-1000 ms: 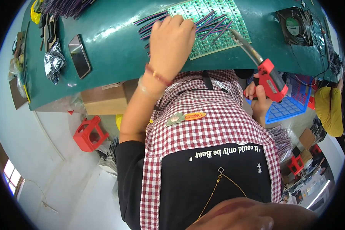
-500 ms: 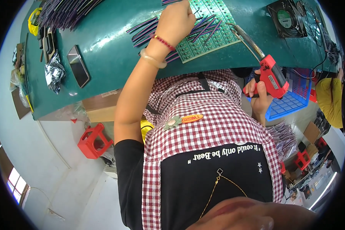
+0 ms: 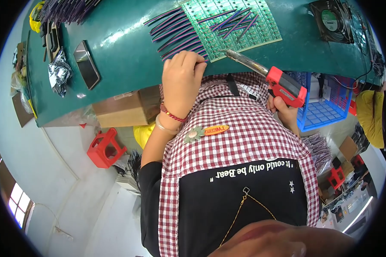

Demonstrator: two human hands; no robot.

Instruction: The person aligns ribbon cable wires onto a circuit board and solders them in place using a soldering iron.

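Observation:
On the bench lies a green panel of small circuit boards. Several dark purple-and-blue wire strips run off its left side, and a few loose pieces lie across its top. My left hand is at the panel's near left corner, fingers bent and thumb drawn in round the end of the nearest wire strip; the fingers partly hide it. My right hand grips a red and black soldering gun. Its long metal barrel points left, with the tip just off the panel's near edge.
At the left are a phone, crumpled foil and a big bundle of wire strips. A black fan stands at the right. Below the bench edge are a blue crate, a cardboard box and a red stool.
My left hand has drawn back from over the panel to its near left corner, uncovering the wires. The soldering gun has tilted, its tip now lower and further left.

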